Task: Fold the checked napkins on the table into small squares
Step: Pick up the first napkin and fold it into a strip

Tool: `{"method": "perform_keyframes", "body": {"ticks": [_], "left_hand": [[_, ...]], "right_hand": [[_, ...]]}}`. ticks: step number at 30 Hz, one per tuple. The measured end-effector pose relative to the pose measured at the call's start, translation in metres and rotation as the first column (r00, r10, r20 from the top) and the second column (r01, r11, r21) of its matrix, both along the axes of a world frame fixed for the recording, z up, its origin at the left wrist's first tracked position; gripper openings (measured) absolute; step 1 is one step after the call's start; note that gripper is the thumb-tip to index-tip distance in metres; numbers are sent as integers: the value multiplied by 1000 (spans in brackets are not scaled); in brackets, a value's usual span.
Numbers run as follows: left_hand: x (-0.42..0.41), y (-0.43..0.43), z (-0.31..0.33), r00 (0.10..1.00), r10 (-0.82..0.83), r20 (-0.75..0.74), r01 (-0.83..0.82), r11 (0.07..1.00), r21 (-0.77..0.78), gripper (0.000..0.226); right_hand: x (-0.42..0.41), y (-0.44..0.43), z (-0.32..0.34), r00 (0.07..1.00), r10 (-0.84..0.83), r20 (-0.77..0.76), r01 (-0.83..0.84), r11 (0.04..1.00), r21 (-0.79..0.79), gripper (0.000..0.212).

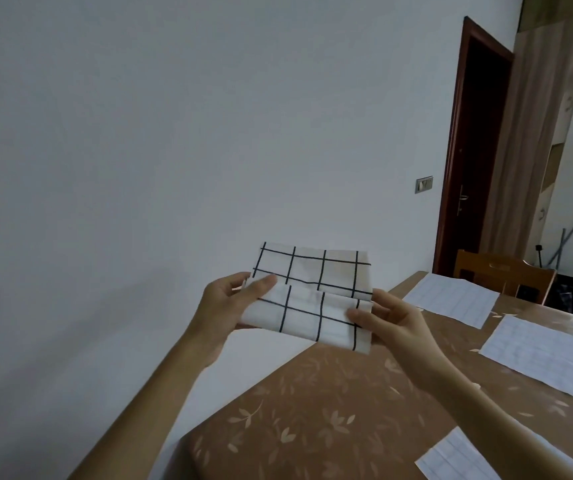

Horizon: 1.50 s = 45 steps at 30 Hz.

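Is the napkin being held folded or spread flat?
Folded, partly: the checked napkin shows a near layer doubled over the far one, pinched at its ends by the left hand and right hand.

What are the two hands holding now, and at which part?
A folded checked napkin, held above the table edge: left hand pinches its left end, right hand its right end.

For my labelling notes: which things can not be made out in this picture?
Head view:
Held napkin: its layer count, hidden by its own folds.
Left hand and right hand: fingers behind the cloth.
Nearest flat napkin: cut by the bottom edge and the right forearm.
Dark bundle behind the chair: too blurred.
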<state>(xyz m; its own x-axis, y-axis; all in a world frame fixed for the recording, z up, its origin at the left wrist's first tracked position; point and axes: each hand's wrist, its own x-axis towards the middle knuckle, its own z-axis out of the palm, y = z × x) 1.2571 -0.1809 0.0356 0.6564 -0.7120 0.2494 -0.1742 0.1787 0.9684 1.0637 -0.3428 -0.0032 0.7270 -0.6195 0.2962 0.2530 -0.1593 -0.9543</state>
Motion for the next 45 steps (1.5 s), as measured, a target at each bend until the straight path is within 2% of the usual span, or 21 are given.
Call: {"method": "perform_keyframes", "body": {"ticks": [2,5,8,12,14,19,21,23,27,30,32,35,38,42,45], "left_hand": [[3,3,0,997,-20,79,17,999,44,18],[3,4,-3,993,-60,103,55,997,57,24],[4,4,-6,990,-85,112,80,996,43,18],[3,9,-4,976,-134,173,130,991,34,49],[0,10,-4,968,-130,213,123,991,47,53],[3,13,-9,947,-156,279,136,987,90,38],[3,14,-10,929,-143,342,106,986,126,41],[1,12,-14,888,-121,444,54,985,162,37],[1,11,-14,862,-116,493,0,974,228,28],[-8,9,-11,853,-256,454,76,923,377,44],[-17,7,-10,848,-350,398,172,892,418,37],[-24,4,-13,839,-424,341,275,871,407,21],[-25,4,-14,852,-402,335,283,893,350,11],[-23,3,-19,878,-332,344,244,930,275,13],[-24,0,-22,914,-214,344,153,969,195,11]], "right_hand": [[-6,-5,1,999,36,-4,-36,999,-31,27],[-9,-10,2,999,38,12,-38,999,-15,24],[-10,-15,0,999,24,41,-25,999,24,23],[-11,-18,0,995,31,100,-44,991,130,43],[-10,-18,1,994,34,102,-51,985,165,44],[-8,-19,4,989,61,139,-98,953,286,45],[-8,-18,3,994,30,102,-50,979,198,35],[-8,-15,1,999,-31,17,31,999,14,12],[-5,-11,5,1000,0,-8,-1,991,-135,35],[-3,-8,11,995,74,-67,-90,953,-291,46],[0,-4,15,988,103,-116,-138,926,-352,46],[4,2,22,991,87,-101,-120,910,-397,26],[5,-1,24,998,32,-53,-50,917,-396,13],[6,-10,21,998,-64,-3,59,933,-356,16],[7,-8,17,995,-93,40,99,974,-202,21]]}}
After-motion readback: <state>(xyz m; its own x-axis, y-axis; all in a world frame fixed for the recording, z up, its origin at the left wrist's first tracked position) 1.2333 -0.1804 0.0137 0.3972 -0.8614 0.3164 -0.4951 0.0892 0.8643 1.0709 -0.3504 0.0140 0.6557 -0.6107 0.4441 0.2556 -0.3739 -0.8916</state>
